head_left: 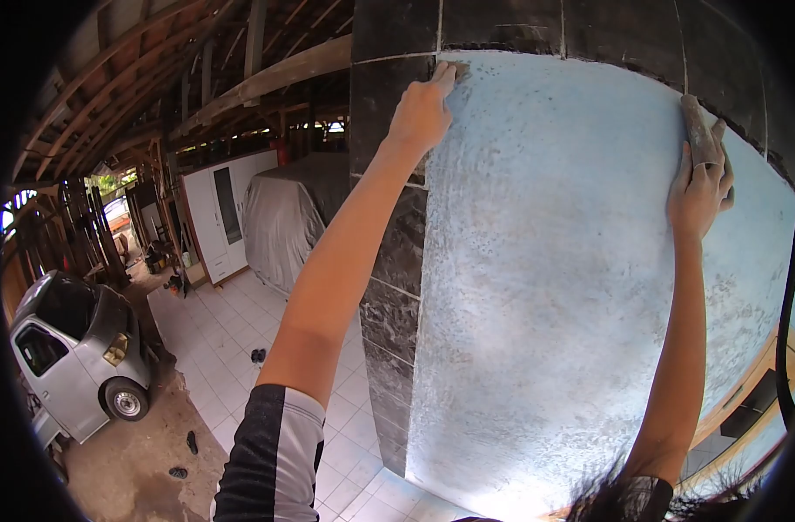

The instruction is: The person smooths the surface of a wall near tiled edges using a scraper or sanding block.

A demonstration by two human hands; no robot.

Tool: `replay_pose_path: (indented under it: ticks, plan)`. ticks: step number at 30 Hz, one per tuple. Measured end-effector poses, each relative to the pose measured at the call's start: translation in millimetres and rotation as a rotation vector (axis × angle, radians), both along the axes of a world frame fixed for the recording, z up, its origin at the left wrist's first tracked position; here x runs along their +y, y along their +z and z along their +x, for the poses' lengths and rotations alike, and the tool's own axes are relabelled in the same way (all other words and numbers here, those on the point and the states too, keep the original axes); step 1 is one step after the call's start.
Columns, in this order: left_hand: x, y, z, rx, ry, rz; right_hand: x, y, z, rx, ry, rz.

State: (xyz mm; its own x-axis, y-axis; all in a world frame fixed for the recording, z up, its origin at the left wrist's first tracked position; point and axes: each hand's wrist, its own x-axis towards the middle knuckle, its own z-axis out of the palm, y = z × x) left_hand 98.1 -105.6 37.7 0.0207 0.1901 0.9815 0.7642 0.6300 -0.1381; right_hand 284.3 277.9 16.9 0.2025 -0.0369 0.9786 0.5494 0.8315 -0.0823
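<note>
My left hand (422, 111) reaches up to the top left corner of a light blue wall panel (545, 244), where it meets dark tiles. Its front fingers are stretched out against the wall, beside a small brownish patch that I cannot identify. High on the right, my right hand (697, 196) is closed around a grey, dusty, curled sheet (697, 130), which looks like worn sandpaper. The sheet lies against the blue surface just under the tile border. Rough, greyish marks mottle the panel.
Black tiles (502, 26) border the panel above and on the left. A pale tiled floor (232, 339) lies below. Further left are a silver vehicle (84, 357), a white cabinet (219, 217) and a covered vehicle-like shape (280, 222). A wood-framed opening (745, 409) stands low right.
</note>
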Motion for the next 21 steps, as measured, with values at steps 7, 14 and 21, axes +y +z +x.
replay_pose_path:
  ticks: [7,14,21]
  plan:
    - [0,-12,16,-0.051,-0.078,0.006,7,-2,-5,0.07,0.129,0.059]
    - [2,20,-7,0.034,0.001,0.03,-4,-1,1,0.018,0.012,-0.01]
    - [2,-6,4,-0.02,-0.03,-0.004,9,-2,-8,0.047,0.046,0.017]
